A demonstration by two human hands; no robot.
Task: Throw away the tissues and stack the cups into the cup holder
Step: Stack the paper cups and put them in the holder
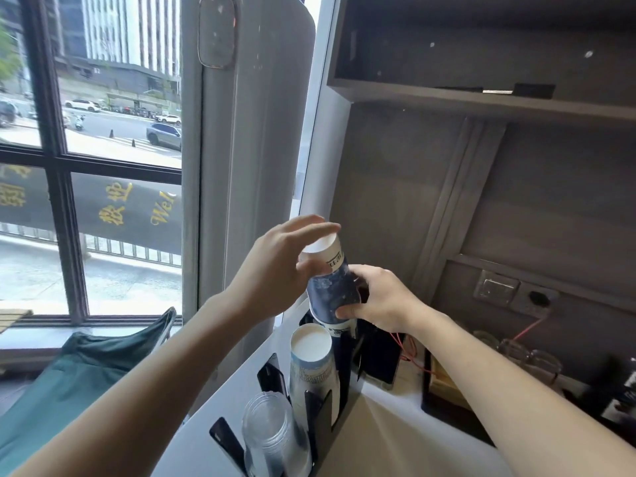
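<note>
We find both hands engaged on one inverted blue paper cup stack [330, 284], held at centre frame above the far slot of the black cup holder [316, 411]. The right hand [382, 297], at 3 o'clock of the stack, wraps its fingers round the lower, open end, evidently to steer the rim down. The left hand [275, 266], at 9 o'clock, lies against the upper part, thumb on the side wall and straightened fingers reaching over the white base, a hold we judge suited to pressing the stack downward. Directly below, at 6 o'clock, a second column of inverted paper cups [311, 366] stands in the middle slot, white base uppermost. Nearer us, clear plastic cups [272, 438] occupy the front slot. We judge the stacking step to be in hand and the held cups not yet seated; whether their rim touches what is in the far slot is hidden by the right hand. No tissues are visible. The holder sits on the white counter [395, 438], with a dark phone [382, 359] and red cable [409, 352] at 4 o'clock, glass jars [530, 359] beyond, wall sockets [516, 292] above them, and a window [89, 149] at 10 o'clock.
</note>
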